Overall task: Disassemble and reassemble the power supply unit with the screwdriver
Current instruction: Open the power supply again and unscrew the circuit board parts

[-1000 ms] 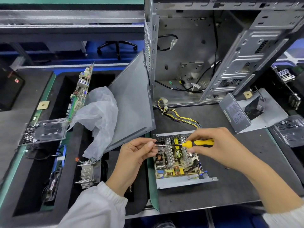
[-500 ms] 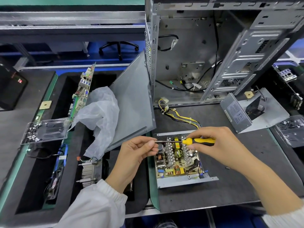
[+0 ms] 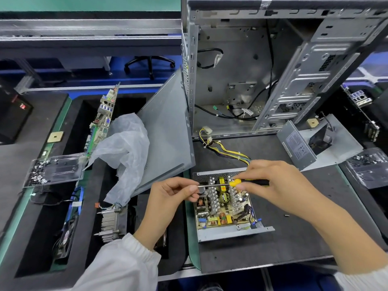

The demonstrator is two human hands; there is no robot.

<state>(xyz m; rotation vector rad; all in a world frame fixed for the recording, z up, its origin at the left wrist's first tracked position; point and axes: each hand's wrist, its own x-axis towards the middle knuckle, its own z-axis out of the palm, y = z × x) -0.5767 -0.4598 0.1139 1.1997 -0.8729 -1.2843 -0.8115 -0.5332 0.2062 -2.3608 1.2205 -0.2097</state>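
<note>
Head view showed the PSU (image 3: 225, 206) lying open on a dark mat (image 3: 294, 238), its circuit board and heatsinks exposed, just below both hands. A screwdriver (image 3: 235, 183) was held level over the PSU's far edge, its long axis running from 9 to 3 o'clock. The right hand (image 3: 273, 183) curled its fingers around the yellow-and-black handle at the 3 o'clock end. The left hand (image 3: 174, 194) pinched the metal tip between thumb and fingers at the 9 o'clock end; whether a screw sat there could not be told. Both hands hung equally near the PSU, which lay toward 6 o'clock from the fingers, so the tip would probably have to swing down. At 12 o'clock stood an empty case (image 3: 262, 80); at 2 o'clock lay the cover (image 3: 310, 143); at 9 o'clock, a tray (image 3: 54, 171) of screws.
</note>
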